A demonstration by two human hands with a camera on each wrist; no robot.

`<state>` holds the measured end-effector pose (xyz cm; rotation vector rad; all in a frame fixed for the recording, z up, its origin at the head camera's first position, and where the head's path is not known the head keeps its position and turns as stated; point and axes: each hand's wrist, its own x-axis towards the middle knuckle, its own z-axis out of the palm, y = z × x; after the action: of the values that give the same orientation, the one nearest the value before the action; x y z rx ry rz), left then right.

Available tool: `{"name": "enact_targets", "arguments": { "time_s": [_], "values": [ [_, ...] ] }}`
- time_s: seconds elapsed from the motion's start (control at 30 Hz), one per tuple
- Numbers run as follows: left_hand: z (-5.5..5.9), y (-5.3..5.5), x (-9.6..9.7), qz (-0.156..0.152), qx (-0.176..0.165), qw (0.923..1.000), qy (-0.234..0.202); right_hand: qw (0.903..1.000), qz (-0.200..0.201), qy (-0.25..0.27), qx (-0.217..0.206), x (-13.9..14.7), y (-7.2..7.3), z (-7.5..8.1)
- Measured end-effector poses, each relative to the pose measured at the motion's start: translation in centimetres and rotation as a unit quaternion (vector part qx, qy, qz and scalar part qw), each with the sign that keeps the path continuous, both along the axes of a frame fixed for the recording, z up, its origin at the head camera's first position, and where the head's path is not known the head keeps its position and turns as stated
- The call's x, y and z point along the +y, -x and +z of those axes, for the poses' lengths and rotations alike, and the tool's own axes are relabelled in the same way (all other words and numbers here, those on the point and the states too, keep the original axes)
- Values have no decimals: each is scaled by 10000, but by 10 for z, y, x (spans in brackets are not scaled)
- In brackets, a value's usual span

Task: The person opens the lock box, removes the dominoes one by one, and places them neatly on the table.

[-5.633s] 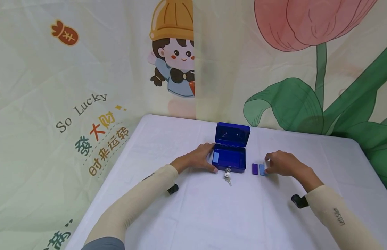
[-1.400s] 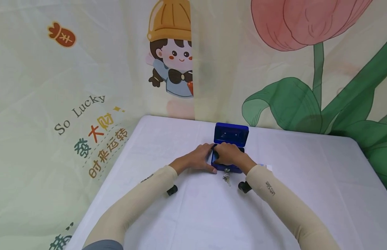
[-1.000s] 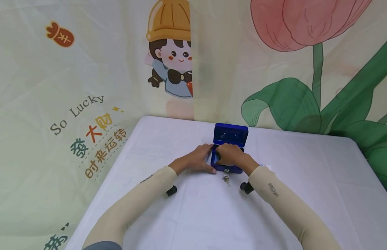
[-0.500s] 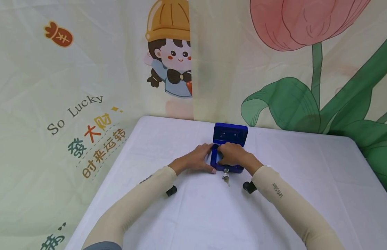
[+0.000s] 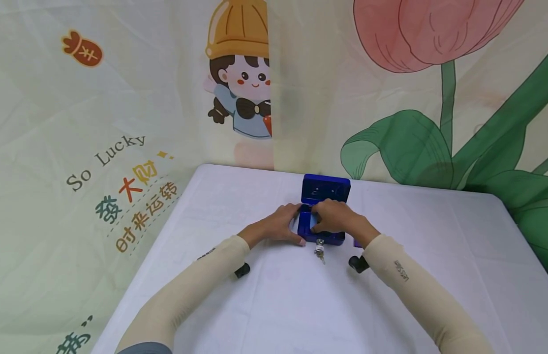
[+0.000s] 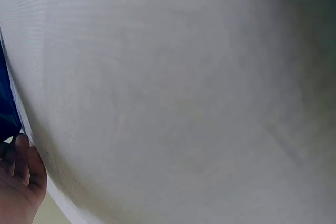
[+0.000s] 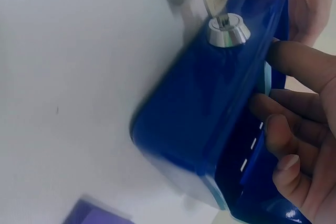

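A dark blue metal cash box (image 5: 324, 239) stands on the table with its lid (image 5: 325, 188) raised. Keys (image 5: 320, 250) hang from the lock (image 7: 228, 30) at its front. My left hand (image 5: 283, 223) grips the box's left side, thumb at the front corner and fingers towards the back. Inside the box is my right hand (image 5: 333, 217), fingers curled. In the right wrist view its thumb and fingers pinch a light blue block (image 7: 268, 78), mostly hidden. A purple block (image 5: 356, 243) lies right of the box, partly behind the right forearm.
A white cloth covers the table (image 5: 278, 300). Behind it hangs a printed curtain (image 5: 309, 98) with a cartoon figure and a large flower. Black wrist cameras (image 5: 358, 264) sit under both sleeves.
My right hand has moved from the blocks on the right into the box, then shifted slightly right inside it. The purple block's edge shows again. My left hand has stayed on the box.
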<state>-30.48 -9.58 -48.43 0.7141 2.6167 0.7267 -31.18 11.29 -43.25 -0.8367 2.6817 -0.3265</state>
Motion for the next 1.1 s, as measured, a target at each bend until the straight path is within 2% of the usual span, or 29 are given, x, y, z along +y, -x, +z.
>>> {"name": "enact_targets", "arguments": {
  "time_s": [0.77, 1.1],
  "values": [
    [-3, 1, 1, 11, 38, 10000, -83, 9998, -198, -58, -28, 32, -2, 13],
    [-3, 2, 2, 21, 29, 10000, 38, 9998, -190, -40, -65, 44, -6, 19]
  ]
}}
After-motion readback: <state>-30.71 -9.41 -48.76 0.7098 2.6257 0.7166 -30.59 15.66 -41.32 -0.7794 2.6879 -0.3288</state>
